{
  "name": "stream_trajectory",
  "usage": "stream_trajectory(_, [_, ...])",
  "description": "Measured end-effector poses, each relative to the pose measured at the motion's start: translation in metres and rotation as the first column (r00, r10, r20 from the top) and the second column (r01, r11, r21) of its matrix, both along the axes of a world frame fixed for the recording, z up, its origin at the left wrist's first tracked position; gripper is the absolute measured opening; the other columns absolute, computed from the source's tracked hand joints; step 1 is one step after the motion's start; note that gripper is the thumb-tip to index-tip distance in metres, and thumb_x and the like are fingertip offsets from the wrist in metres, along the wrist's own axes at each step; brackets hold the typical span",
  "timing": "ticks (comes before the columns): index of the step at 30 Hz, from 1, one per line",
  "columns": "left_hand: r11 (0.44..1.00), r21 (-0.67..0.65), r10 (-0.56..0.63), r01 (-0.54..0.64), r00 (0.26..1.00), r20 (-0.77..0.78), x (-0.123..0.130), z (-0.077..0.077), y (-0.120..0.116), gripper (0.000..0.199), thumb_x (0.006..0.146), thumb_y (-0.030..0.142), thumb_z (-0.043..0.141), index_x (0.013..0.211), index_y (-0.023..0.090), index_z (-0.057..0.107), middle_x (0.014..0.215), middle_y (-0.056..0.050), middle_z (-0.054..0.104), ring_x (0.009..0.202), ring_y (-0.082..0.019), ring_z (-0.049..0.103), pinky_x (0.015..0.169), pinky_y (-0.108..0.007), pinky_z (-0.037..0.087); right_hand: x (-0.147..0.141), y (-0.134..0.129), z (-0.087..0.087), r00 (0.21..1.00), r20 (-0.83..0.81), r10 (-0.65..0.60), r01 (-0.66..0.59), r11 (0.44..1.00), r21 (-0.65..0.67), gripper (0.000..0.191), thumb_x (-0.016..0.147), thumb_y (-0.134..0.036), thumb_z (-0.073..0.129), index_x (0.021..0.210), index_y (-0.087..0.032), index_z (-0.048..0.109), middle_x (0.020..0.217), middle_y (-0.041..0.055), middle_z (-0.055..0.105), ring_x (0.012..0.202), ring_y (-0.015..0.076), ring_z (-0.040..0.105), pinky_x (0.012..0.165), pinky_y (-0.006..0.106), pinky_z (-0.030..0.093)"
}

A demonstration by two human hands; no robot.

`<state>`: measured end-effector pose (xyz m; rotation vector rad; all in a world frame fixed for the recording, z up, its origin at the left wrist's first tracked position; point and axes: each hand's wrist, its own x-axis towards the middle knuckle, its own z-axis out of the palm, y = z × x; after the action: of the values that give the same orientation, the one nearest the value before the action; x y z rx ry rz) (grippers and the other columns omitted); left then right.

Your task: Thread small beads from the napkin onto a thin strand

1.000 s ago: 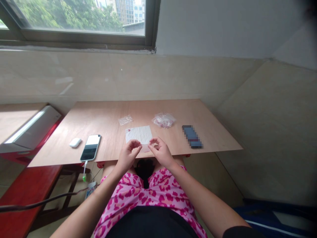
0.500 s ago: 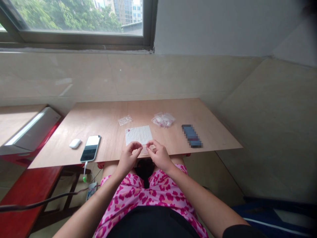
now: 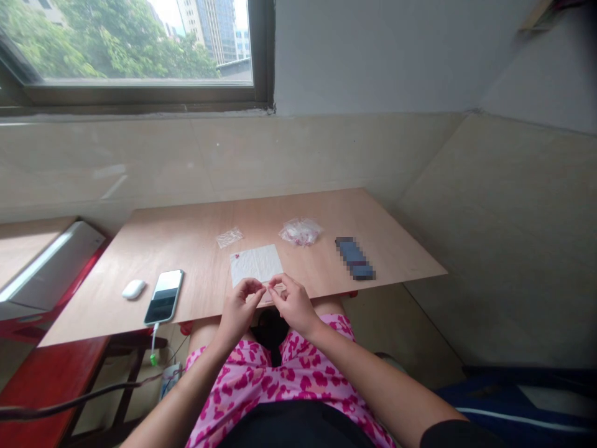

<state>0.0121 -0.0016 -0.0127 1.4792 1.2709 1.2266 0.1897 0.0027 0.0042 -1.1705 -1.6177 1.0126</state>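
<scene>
My left hand (image 3: 242, 305) and my right hand (image 3: 291, 302) meet at the table's front edge, thumbs and forefingers pinched with the tips nearly touching. Whatever they hold between them is too small to make out. Just beyond lies a white sheet, perhaps a tissue (image 3: 256, 264), with a small dark red piece (image 3: 237, 256) on its far left corner. Part of something flat and pinkish (image 3: 268, 298) shows below my fingertips, mostly hidden by the hands.
Farther back on the wooden table (image 3: 196, 227) are a flat clear plastic bag (image 3: 229, 238) and a heap of clear bags with reddish bits (image 3: 301, 232). At left sit a phone on a cable (image 3: 164, 297) and a white earbud case (image 3: 134, 289). A blurred-out dark phone-like object (image 3: 355, 258) lies right.
My fingertips have come closer together, the right hand moving slightly left. The whole view has shifted a little, so the table appears lower and farther left.
</scene>
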Motion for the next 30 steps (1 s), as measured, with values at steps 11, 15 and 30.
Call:
stream_trajectory(11, [0.997,0.039,0.072,-0.071,0.997,-0.025,-0.006,0.007,0.004,0.028,0.088,0.041,0.076,0.101,0.021,0.063,0.09,-0.002,0.068,0.086,-0.019,0.068,0.083,-0.032,0.051,0.003,0.006,0.011,0.999,0.017,-0.041,0.039,0.994,0.098,0.008,0.095,-0.027,0.065,0.1,-0.021,0.063,0.094,0.0012,0.07,0.054,0.0105,0.053,0.053,0.023,0.042])
stream_trajectory(15, [0.996,0.038,0.087,-0.086,0.996,-0.029,-0.011,0.008,0.012,0.029,0.087,0.042,0.078,0.098,0.021,0.061,0.088,-0.002,0.067,0.084,-0.019,0.067,0.08,-0.031,0.051,0.005,0.012,0.012,0.996,0.062,-0.061,0.051,0.988,0.147,0.007,0.094,-0.025,0.067,0.098,-0.021,0.062,0.092,0.0005,0.07,0.057,0.0118,0.054,0.06,0.025,0.044])
stream_trajectory(30, [0.993,0.004,0.119,-0.119,0.992,-0.052,-0.023,0.012,0.019,0.032,0.088,0.047,0.074,0.105,0.021,0.069,0.09,-0.005,0.074,0.089,-0.023,0.071,0.085,-0.035,0.054,0.022,0.026,0.004,0.945,0.297,-0.139,0.04,0.947,0.319,0.009,0.096,-0.015,0.057,0.095,-0.022,0.062,0.092,0.0034,0.067,0.08,0.0197,0.065,0.072,0.029,0.046])
